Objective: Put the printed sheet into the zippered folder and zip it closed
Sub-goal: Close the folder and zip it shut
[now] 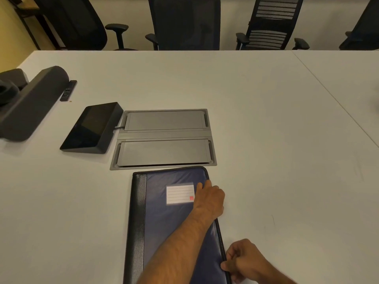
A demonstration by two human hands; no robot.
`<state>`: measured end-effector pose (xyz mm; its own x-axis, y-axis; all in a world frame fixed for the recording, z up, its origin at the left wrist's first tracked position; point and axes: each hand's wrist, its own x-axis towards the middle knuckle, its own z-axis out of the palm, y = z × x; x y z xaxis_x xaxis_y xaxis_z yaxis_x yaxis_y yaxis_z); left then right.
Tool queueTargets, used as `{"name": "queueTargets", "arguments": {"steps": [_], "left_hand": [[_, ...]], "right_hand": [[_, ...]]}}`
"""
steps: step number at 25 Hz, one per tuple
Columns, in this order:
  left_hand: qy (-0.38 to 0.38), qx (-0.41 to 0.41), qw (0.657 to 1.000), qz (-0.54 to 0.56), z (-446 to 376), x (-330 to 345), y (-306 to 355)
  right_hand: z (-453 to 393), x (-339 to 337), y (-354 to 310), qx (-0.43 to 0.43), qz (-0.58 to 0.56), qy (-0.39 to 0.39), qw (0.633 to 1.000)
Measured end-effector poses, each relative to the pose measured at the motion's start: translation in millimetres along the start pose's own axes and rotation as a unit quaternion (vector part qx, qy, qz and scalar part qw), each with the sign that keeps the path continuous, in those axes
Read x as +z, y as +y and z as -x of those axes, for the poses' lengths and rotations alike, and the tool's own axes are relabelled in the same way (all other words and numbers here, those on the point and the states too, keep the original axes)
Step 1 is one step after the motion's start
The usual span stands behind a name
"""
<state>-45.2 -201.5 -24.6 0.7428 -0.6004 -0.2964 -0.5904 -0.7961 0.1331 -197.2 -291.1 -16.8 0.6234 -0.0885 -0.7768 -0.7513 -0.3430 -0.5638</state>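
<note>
Nearest, at 5 o'clock: right hand point(244, 261), fingers pinched together on the right zippered edge of the folder; whether on the zipper pull itself, cannot tell. Just beyond, toward centre: left hand point(209, 198), forearm crossing the cover, palm down and fingers spread flat on the navy zippered folder point(164, 222) near its far right corner. Folder lying shut on the white table point(276, 140), black spine at its left, lined label point(180, 194) beside the left hand. Printed sheet not visible. Farther, at 12 o'clock: grey cable hatch point(164, 138). At 10 o'clock: black touch console point(92, 128), then a dark speaker bar point(32, 103) and a remote point(68, 90). Farthest: black office chairs point(184, 23).
</note>
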Motion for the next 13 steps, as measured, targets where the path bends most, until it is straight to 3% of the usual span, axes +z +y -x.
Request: {"name": "queueTargets", "arguments": {"steps": [7,13], "left_hand": [[-0.054,0.002,0.998,0.043,-6.5,-8.7,-0.4],[-0.07,0.013,0.997,0.026,-7.2,-13.1,-1.3]], "right_hand": [[-33.0,-6.2,-37.3,-0.058,-0.126,0.108,0.984],[-42.9,-3.9,-43.4,-0.058,-0.153,0.112,0.98]]}}
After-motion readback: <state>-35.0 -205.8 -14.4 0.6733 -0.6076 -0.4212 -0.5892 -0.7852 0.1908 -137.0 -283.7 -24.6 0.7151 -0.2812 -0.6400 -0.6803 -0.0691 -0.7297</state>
